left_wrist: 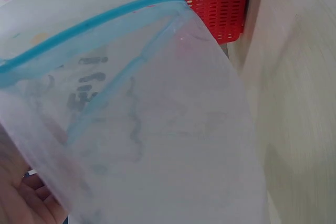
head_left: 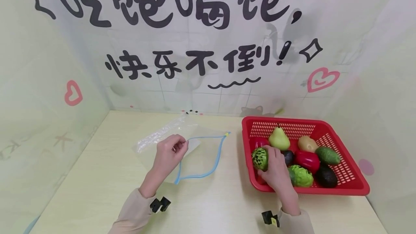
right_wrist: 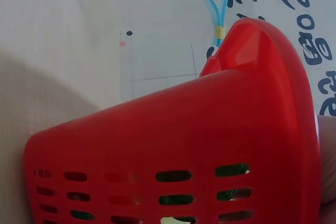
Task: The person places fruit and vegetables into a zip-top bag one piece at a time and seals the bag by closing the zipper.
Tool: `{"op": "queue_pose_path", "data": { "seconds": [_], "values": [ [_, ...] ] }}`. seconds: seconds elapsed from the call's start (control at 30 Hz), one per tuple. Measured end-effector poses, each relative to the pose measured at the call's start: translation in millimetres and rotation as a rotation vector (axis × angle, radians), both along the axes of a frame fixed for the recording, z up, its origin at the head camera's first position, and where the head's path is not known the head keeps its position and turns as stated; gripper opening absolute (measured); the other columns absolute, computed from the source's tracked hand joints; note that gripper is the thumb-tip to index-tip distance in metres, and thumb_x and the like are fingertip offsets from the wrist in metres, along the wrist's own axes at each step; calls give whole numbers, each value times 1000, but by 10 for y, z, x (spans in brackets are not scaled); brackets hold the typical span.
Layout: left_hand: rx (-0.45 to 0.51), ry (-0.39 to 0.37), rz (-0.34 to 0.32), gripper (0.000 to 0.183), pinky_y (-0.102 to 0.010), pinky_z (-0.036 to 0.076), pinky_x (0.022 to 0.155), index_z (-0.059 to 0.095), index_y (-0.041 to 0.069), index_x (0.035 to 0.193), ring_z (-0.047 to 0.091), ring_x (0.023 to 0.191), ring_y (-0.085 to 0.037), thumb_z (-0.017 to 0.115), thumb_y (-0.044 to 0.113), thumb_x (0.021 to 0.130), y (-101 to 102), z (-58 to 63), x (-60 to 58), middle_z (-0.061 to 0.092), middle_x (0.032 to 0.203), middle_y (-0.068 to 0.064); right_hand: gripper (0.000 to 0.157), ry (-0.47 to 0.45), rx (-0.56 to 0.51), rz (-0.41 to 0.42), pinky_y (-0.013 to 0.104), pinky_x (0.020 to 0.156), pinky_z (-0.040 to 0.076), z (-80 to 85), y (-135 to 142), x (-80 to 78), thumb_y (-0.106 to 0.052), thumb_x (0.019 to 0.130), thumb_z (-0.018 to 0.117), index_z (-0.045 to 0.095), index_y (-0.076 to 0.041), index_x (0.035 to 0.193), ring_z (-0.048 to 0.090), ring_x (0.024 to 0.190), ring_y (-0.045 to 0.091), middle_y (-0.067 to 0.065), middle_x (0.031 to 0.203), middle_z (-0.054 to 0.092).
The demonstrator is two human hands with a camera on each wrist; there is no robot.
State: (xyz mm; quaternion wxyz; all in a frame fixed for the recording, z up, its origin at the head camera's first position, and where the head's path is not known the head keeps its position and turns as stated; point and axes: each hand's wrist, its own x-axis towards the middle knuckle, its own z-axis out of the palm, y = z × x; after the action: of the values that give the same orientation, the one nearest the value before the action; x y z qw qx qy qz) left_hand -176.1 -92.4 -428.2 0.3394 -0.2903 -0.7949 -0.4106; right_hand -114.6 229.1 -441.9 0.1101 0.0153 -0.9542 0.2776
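Note:
My left hand [head_left: 170, 152] pinches the edge of a clear zip bag [head_left: 217, 158] whose blue-rimmed mouth gapes toward the right. In the left wrist view the translucent bag [left_wrist: 189, 129] fills most of the picture, and part of the hand [left_wrist: 29, 198] shows at lower left. Inside the left end of a red basket [head_left: 331, 191], my right hand [head_left: 276, 169] grips a green, scaly custard apple [head_left: 260, 159] with dark gaps between the scales. The basket's wall [right_wrist: 173, 124] blocks most of the right wrist view, hiding the fruit there.
Around the right hand in the basket lie a pear [head_left: 279, 139], a potato-like tan piece [head_left: 307, 143], a red pepper-like piece [head_left: 307, 161], a cucumber-like green piece [head_left: 328, 155], a dark avocado [head_left: 326, 176] and another green scaly fruit [head_left: 302, 176]. A printed cloth wall [head_left: 201, 96] stands behind the table.

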Motion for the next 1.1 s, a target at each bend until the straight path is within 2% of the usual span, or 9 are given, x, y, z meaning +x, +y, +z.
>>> {"op": "queue_pose_path", "data": {
  "seconds": [0.13, 0.27, 0.43, 0.5, 0.57, 0.73, 0.87, 0.97, 1.1],
  "values": [
    [1, 0, -4, 15, -13, 41, 44, 59, 3, 68, 47, 49, -5, 67, -9, 72, -2, -10, -6, 53, 59, 0, 73, 83, -25, -40, 55, 83, 43, 47, -7, 38, 3, 60, 79, 42, 3, 123, 43, 103, 42, 26, 116, 45],
    [8, -5, -13, 15, -13, 41, 45, 60, 3, 68, 48, 50, -6, 67, -10, 73, 9, -20, -18, 53, 60, -1, 73, 178, -101, -54, 55, 86, 43, 248, -168, 116, 3, 61, 79, 41, 3, 124, 44, 105, 38, 25, 117, 46],
    [19, -5, -20, 15, -13, 42, 45, 60, 3, 69, 48, 51, -6, 67, -10, 72, 39, -31, -15, 53, 60, -1, 75, 349, -147, 100, 49, 90, 45, 436, -560, 123, 4, 56, 81, 45, 4, 122, 47, 106, 32, 21, 116, 50],
    [22, -4, -21, 15, -13, 42, 45, 60, 2, 69, 48, 51, -6, 68, -10, 72, 54, -37, -8, 54, 61, -1, 75, 367, -151, 168, 46, 88, 48, 440, -734, 112, 2, 56, 83, 47, 3, 122, 49, 105, 29, 18, 116, 52],
    [23, 7, -20, 15, -13, 42, 45, 60, 2, 69, 48, 50, -6, 68, -10, 72, 71, -43, -1, 54, 60, -1, 75, 321, -166, 220, 43, 87, 49, 418, -908, 102, -3, 58, 84, 46, 0, 123, 49, 106, 25, 14, 117, 52],
    [24, 36, -27, 14, -12, 42, 45, 59, 2, 70, 49, 51, -7, 66, -10, 73, 110, -55, 14, 54, 61, -2, 73, 116, -207, 303, 40, 84, 50, 293, -1284, 51, -10, 64, 82, 45, -6, 126, 50, 104, 23, 10, 119, 51],
    [24, 44, -34, 13, -11, 42, 46, 59, 1, 71, 49, 52, -7, 65, -10, 73, 134, -60, 43, 54, 63, -3, 69, 40, -188, 360, 34, 75, 50, 181, -1498, -99, -10, 66, 79, 45, -3, 125, 51, 96, 23, 13, 115, 51],
    [10, 63, -41, 12, -11, 41, 45, 60, 1, 72, 48, 52, -7, 65, -9, 73, 159, -60, 79, 54, 64, -3, 53, 10, -152, 387, 26, 65, 46, 101, -1622, -269, -9, 66, 76, 51, -2, 112, 49, 82, 18, 10, 102, 53],
    [-5, 101, -52, 7, -13, 41, 46, 62, 2, 75, 48, 53, -8, 62, -6, 74, 189, -64, 119, 55, 65, -3, 18, 32, -58, 479, 23, 58, 43, -5, -1760, -481, -6, 70, 69, 55, -8, 80, 44, 64, 12, 1, 74, 51]
  ]
}}
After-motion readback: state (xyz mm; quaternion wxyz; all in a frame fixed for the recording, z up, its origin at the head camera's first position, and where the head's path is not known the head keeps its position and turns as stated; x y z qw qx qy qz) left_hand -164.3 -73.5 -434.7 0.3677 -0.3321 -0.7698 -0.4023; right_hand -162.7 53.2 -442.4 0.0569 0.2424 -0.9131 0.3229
